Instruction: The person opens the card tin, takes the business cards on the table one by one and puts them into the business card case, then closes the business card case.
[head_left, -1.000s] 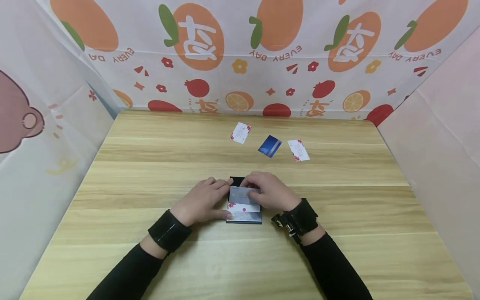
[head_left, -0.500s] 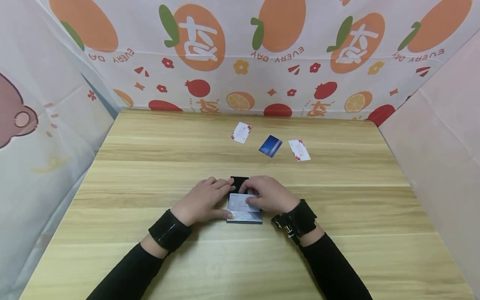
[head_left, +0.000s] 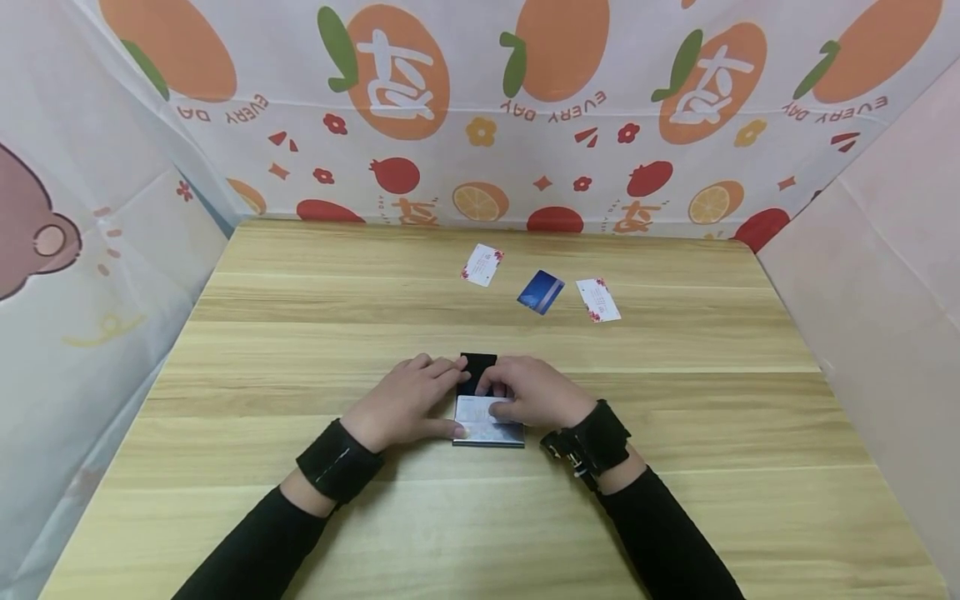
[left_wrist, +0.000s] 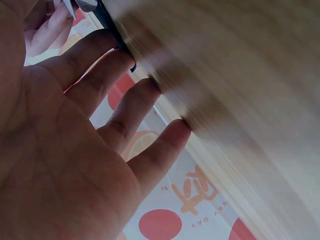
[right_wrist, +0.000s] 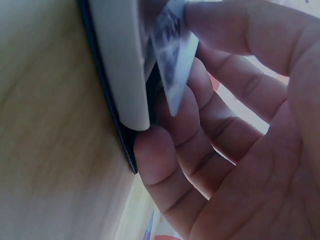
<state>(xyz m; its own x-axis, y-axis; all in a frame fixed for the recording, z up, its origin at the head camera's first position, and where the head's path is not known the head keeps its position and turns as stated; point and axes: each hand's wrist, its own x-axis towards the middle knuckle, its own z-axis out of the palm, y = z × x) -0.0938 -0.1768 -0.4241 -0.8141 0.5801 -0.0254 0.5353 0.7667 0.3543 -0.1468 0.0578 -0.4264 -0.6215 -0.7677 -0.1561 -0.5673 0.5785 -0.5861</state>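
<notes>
An unfolded card holder (head_left: 480, 364) lies on the table in the head view, with a black flap at the far side and a silvery pocket (head_left: 491, 433) at the near side. My left hand (head_left: 408, 400) rests along its left edge, fingertips at the flap and thumb on the pocket. Between thumb and fingers, my right hand (head_left: 536, 390) pinches a pale, shiny card (head_left: 472, 408), whose near part is in the pocket. In the right wrist view the card (right_wrist: 172, 75) stands tilted beside the holder's thick, pale part (right_wrist: 120, 65).
Beyond the hands lie a white floral card (head_left: 482, 265), a blue card (head_left: 540, 292) and another white floral card (head_left: 598, 300). The wooden table (head_left: 300, 292) ends at a fruit-print cloth (head_left: 480, 150). Pale cloths hang at both sides.
My right hand has moved toward me, bringing the pale card lower over the pocket. The floral strip seen earlier below it is now covered. My left hand has stayed put.
</notes>
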